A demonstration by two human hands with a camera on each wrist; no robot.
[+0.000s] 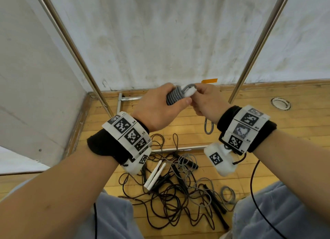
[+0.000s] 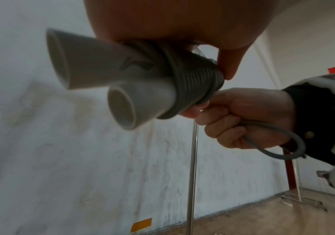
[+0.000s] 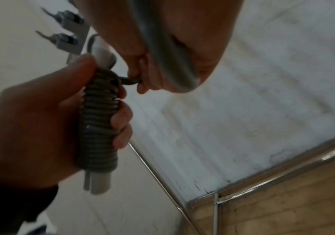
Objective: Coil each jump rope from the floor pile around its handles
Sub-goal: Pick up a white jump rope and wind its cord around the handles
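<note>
My left hand [image 1: 160,104] grips two white handles [image 2: 94,79] held side by side, with grey rope [image 1: 174,96] wound tightly around them. In the right wrist view the same coil [image 3: 98,127] sits in the left hand [image 3: 42,127], fingers curled round it. My right hand [image 1: 205,99] pinches the rope's free end right at the coil's tip, and a short grey loop [image 1: 209,128] hangs below its palm. The right hand [image 2: 243,117] is fisted round that loop [image 2: 283,143]. On the floor lies a tangled pile of ropes [image 1: 178,194], brown, grey and black.
A pair of white handles [image 1: 154,176] and black handles [image 1: 214,201] lie in the pile between my knees. Two metal poles [image 1: 71,47] [image 1: 259,47] lean up from the wooden floor [image 1: 285,131]. White sheeting covers the wall, with orange tape [image 1: 209,81] near its base.
</note>
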